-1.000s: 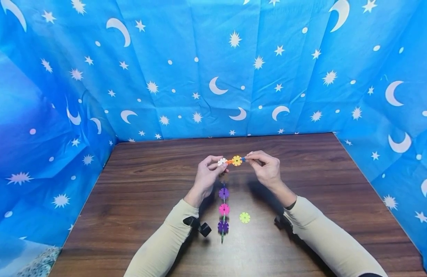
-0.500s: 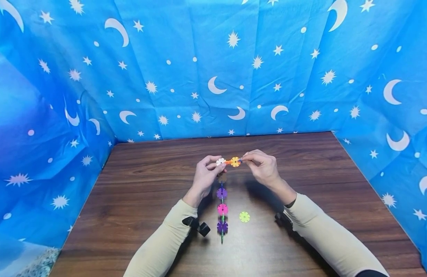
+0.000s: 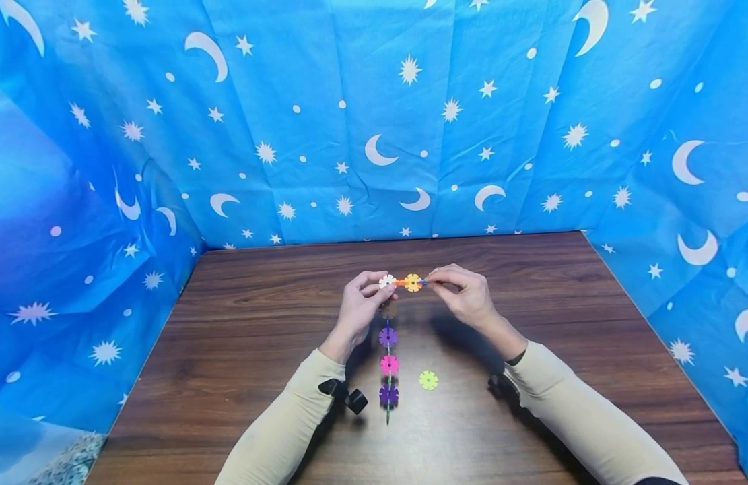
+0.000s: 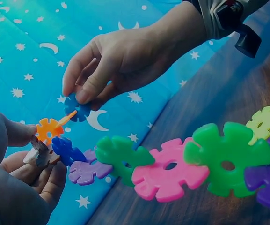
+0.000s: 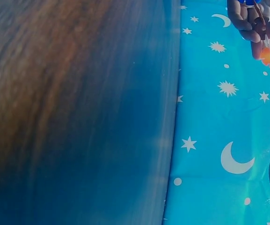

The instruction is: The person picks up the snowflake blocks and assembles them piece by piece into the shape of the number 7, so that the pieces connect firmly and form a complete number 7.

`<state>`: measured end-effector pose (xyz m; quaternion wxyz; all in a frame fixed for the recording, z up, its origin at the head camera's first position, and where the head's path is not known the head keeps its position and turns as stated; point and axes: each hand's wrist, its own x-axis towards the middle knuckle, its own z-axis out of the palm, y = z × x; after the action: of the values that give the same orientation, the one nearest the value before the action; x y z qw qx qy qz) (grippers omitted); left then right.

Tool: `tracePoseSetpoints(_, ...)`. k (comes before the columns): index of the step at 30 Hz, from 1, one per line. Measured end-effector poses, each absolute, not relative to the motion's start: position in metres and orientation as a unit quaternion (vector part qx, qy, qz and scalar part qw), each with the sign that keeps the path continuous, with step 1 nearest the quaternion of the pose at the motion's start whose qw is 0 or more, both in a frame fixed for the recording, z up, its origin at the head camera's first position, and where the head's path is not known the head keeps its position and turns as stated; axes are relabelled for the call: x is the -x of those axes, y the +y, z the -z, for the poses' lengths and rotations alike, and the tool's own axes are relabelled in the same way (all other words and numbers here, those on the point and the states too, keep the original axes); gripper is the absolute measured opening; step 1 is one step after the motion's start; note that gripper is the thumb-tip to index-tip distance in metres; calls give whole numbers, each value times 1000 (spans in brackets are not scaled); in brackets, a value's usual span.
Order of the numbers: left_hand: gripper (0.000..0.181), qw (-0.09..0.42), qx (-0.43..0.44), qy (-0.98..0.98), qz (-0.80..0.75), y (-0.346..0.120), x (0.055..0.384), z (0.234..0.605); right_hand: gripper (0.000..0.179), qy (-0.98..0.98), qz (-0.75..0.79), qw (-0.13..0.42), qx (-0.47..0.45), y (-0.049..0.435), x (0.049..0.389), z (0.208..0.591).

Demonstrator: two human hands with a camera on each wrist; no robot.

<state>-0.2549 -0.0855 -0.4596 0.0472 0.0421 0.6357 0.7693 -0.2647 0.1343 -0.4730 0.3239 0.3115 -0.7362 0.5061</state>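
Note:
A chain of slotted, flower-shaped plastic linking discs hangs between my hands and down toward me. My left hand (image 3: 363,306) pinches it by the white disc (image 3: 386,281) and the brown disc (image 4: 47,154). Beyond these, an orange link leads to the yellow disc (image 3: 413,283). At that end, the thumb and fingertips of my right hand (image 3: 464,293) pinch a blue disc (image 4: 76,108). From the left hand the chain runs on through a blue disc (image 4: 68,151), a lilac disc (image 4: 90,168), green discs and the pink disc (image 3: 389,365) to a purple disc (image 3: 388,395).
One loose yellow-green disc (image 3: 429,380) lies on the brown wood-grain table (image 3: 258,289), right of the chain. Blue cloth (image 3: 325,155) with white moons and stars stands behind the table and along both sides. A black camera mount (image 3: 346,395) sits at the left wrist.
The hanging part of the chain has swung slightly to the left. The blue disc in my right hand has dipped a little beside the yellow one. Both hands keep their hold.

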Motion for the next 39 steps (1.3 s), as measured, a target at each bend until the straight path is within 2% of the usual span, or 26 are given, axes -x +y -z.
tracePoseSetpoints(3, 32, 46, -41, 640, -766, -86, 255, 459, 19, -747, -515, 304, -292, 136, 263, 472)
tracePoseSetpoints(7, 33, 48, -39, 637, -768, -86, 256, 459, 19, -763, -501, 303, -273, 137, 260, 467)
tracePoseSetpoints(13, 35, 52, -31, 633, -772, -88, 256, 461, 19, -782, -481, 292, -268, 131, 236, 441)
tracePoseSetpoints(20, 36, 51, -32, 628, -776, -91, 255, 460, 20, -781, -501, 264, -264, 141, 244, 461)
tracePoseSetpoints(28, 36, 45, -34, 636, -769, -93, 257, 460, 20, -782, -502, 234, -285, 136, 221, 438)
tracePoseSetpoints(39, 37, 43, -29, 627, -777, -92, 258, 461, 19, -822, -468, 112, -305, 146, 226, 470)
